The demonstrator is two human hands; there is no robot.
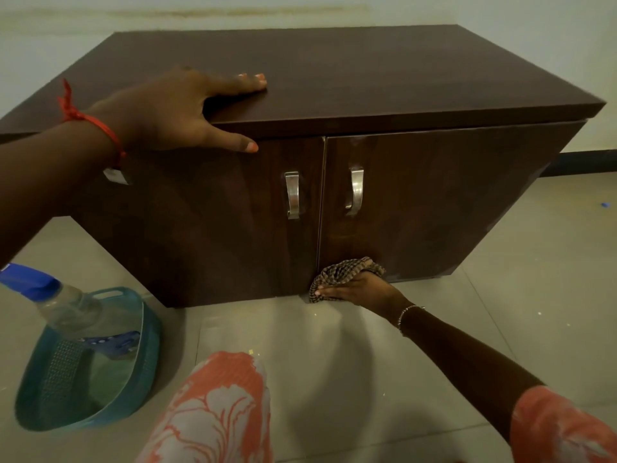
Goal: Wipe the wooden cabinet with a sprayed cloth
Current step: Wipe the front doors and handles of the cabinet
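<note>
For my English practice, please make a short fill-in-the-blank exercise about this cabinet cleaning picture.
1. The right hand presses a checked ____ against the bottom of the cabinet door.
2. The left hand rests flat on the cabinet's ____ edge.
3. The spray bottle stands in a teal ____ on the floor.

Missing words: cloth; top; basket

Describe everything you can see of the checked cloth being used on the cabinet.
The brown-and-cream checked woven cloth is bunched into a crumpled wad. The right hand presses it against the bottom edge of the dark brown wooden cabinet, at the lower left corner of its right door, just above the grey tiled floor.
</note>
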